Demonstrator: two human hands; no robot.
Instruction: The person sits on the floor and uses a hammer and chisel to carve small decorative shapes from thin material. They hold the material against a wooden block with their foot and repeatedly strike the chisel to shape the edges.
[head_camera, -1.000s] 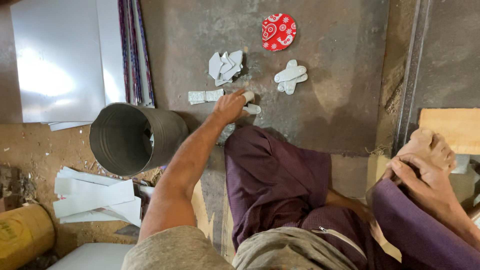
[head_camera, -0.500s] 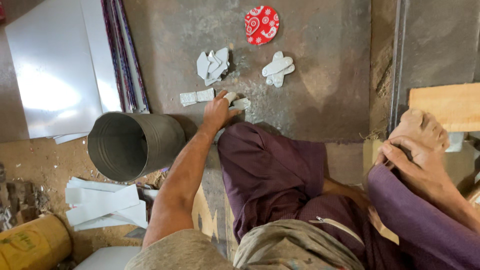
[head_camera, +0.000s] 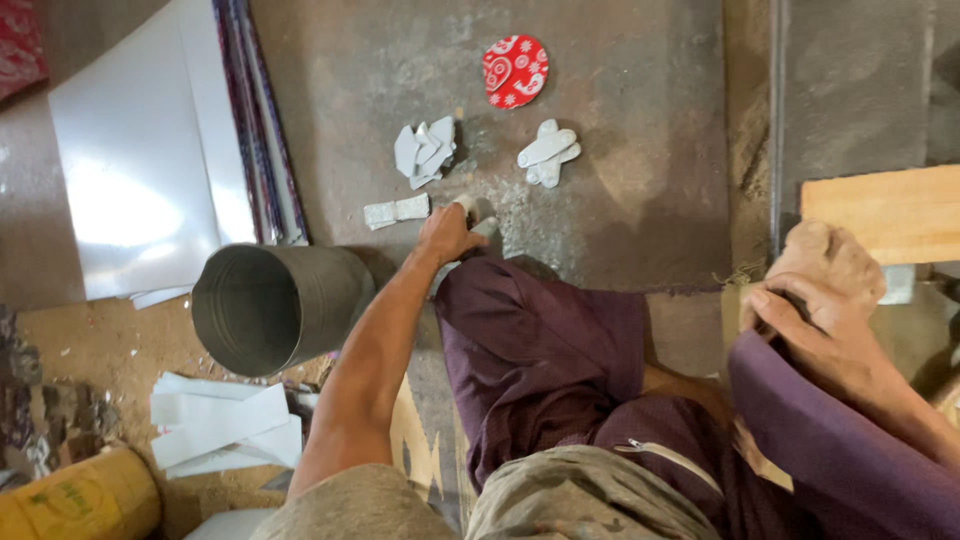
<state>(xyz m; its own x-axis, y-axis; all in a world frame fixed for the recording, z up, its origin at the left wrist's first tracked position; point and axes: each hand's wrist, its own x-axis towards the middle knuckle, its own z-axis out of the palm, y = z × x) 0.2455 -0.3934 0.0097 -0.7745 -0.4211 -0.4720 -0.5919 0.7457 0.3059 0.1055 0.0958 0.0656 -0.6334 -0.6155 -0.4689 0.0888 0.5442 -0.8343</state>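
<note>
Pale grey, flat metal offcut (head_camera: 487, 222) lies on the rough concrete floor (head_camera: 620, 220), pinched under the left hand (head_camera: 447, 235) fingertips. Right hand (head_camera: 815, 325) clasps the bare foot (head_camera: 830, 262); a dull sheet-metal cylinder (head_camera: 275, 305) lies beside the forearm.

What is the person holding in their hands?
The left hand pinches a small grey metal piece at its near end on the floor. The right hand grips the person's own foot.

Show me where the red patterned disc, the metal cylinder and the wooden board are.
red patterned disc (head_camera: 515, 71): head view, centre of its face.
metal cylinder (head_camera: 335, 285): head view, outer side wall.
wooden board (head_camera: 880, 213): head view, middle of its top face.
</note>
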